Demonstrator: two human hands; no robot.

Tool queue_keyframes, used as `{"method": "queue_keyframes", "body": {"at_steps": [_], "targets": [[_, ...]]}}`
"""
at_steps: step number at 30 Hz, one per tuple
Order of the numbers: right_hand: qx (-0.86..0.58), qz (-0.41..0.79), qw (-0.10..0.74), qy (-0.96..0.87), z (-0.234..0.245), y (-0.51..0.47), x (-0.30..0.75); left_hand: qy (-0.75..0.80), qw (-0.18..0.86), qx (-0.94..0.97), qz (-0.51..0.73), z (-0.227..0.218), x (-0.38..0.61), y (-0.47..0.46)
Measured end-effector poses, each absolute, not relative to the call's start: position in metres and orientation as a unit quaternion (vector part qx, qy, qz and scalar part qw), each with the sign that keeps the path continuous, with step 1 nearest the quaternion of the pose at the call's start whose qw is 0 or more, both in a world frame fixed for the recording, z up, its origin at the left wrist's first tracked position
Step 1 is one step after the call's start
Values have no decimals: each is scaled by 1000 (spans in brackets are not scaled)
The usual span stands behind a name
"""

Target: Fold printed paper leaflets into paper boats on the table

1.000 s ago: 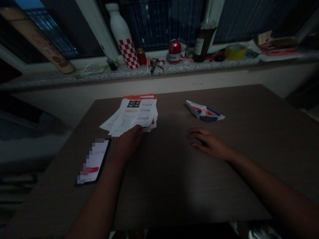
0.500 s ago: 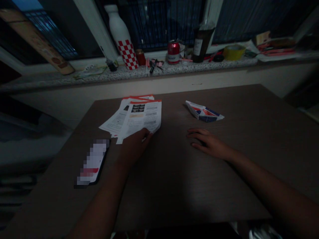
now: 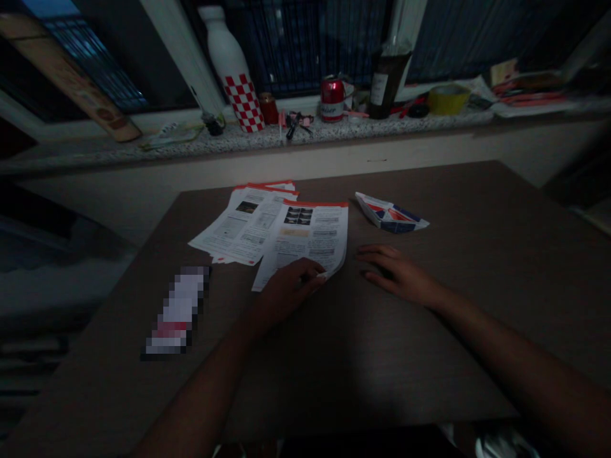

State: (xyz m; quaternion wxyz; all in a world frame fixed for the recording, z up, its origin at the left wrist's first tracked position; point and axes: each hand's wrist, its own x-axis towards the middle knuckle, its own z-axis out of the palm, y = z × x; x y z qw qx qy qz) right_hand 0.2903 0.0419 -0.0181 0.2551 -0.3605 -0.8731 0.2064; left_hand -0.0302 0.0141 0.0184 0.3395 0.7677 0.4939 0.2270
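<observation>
Printed sheet, ctr of head view, overlaps paper stack; L hand pinches its near R corner. R hand loose, nr paper boat. Sill, upper frame: checkered bottle, jar, red can, dark bottle; contents unclear.

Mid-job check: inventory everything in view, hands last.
windows: several, dark, back
windowsill: 1, speckled grey, below windows
tube: 1, tan, sill left
checked bottle: 1, red-white, sill
jar: 1, red, beside checked bottle
can: 1, red-white, sill centre
labelled bottle: 1, dark, right of can
roll: 1, yellow, sill right
small clutter: several, mixed, sill
table: 1, brown, foreground
paper pile: uncountable, white, orange, table left
loose sheet: 1, white, orange, overlapping pile
paper boat: 1, white, blue, red, table right
phone: 1, dark edge, table left
left hand: 1, bare, holding sheet's edge
right hand: 1, bare, near boat
</observation>
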Motion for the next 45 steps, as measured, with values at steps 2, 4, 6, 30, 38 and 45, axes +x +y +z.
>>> {"method": "queue_keyframes", "body": {"at_steps": [2,4,6,30,38,45], "targets": [[-363,214,261,-869,-15,40,289,493,354,758,238,21,-30,12],[-361,221,275,-863,-11,39,288,482,372,754,247,22,-30,10],[-358,222,294,-858,-8,39,286,467,386,754,253,20,-31,9],[-395,213,274,-851,-14,33,262,583,196,769,173,56,-88,-7],[-436,234,290,-819,-17,34,264,642,267,696,179,30,-112,-24],[-440,222,297,-818,-17,33,264,672,275,645,239,16,-100,-19]]}}
